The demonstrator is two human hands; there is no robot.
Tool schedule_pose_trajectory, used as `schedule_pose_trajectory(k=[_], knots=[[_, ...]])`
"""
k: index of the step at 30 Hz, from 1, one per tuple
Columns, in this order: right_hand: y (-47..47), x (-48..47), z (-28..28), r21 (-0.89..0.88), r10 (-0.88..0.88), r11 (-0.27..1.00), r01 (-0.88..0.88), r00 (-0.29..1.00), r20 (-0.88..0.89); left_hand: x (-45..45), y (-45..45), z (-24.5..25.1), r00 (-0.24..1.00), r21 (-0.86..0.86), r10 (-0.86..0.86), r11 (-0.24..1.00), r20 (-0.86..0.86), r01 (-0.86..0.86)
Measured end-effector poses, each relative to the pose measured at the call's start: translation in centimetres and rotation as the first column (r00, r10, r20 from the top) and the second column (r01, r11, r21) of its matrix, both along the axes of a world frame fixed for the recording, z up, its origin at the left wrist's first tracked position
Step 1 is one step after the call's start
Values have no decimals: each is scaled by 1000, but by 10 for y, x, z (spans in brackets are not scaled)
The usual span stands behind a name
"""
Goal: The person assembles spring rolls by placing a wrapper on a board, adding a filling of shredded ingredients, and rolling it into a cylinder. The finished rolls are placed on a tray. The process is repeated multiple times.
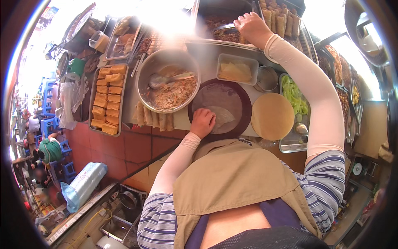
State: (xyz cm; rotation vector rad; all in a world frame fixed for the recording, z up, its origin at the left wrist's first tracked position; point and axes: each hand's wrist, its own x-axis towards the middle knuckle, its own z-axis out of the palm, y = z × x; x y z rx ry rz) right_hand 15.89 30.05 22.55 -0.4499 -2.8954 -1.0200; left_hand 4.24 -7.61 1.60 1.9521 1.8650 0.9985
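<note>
My right hand [253,29] reaches to the far tray [248,46] of dark fried food and grips the end of metal tongs [225,26]. Curled at the left edge of a dark round board [239,93], my left hand [203,122] rests by a folded translucent wrapper [222,116]; whether its fingers pinch anything is hidden. Left of the board, a steel bowl [141,90] holds shredded filling [174,95] and a metal spoon [157,81]. A stack of round wrappers [272,116] lies to the right. Behind the board is a plastic box [238,79] with yellowish sheets.
Uncooked rolls [155,119] lie in front of the bowl. Fried tofu blocks [108,99] fill a tray at left. Lettuce [293,95] is in a tray at right, near a round metal tin [266,78]. Fried rolls [281,20] stand at the back right.
</note>
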Motion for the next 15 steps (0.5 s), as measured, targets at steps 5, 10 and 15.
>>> schedule_pose_trajectory(k=[5, 10, 15], knots=[[-1, -16, -20, 12, 14, 1000, -14, 999, 30, 0, 0, -2, 1000, 16, 1, 1000, 0, -1], [0, -13, -21, -71, -88, 993, 91, 995, 36, -1, 0, 0, 1000, 5, 3, 1000, -3, -3], [7, 8, 3, -421, -382, 849, 321, 921, -69, -1, 1, -1, 1000, 20, -9, 1000, -1, 9]])
